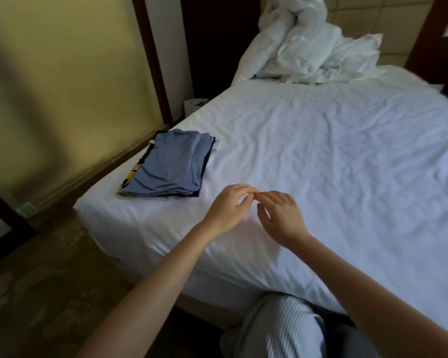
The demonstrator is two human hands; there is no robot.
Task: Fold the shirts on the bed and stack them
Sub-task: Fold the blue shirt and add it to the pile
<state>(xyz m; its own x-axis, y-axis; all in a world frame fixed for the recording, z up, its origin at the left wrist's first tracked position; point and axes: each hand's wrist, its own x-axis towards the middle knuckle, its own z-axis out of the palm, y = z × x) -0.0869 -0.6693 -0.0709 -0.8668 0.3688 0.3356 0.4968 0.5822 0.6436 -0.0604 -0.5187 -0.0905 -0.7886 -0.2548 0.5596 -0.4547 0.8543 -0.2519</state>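
Note:
A stack of folded shirts lies near the bed's left corner, a blue one on top, darker and yellow-printed ones showing beneath. My left hand and my right hand hover together over the white sheet, to the right of the stack and apart from it. Their fingertips meet, fingers loosely curled. Neither hand holds any cloth.
A crumpled white duvet and pillows are heaped at the head of the bed. A white paper bag stands on the floor by the far-left bed edge. Wood-framed wall panels run along the left. My striped trousers touch the bed's near edge.

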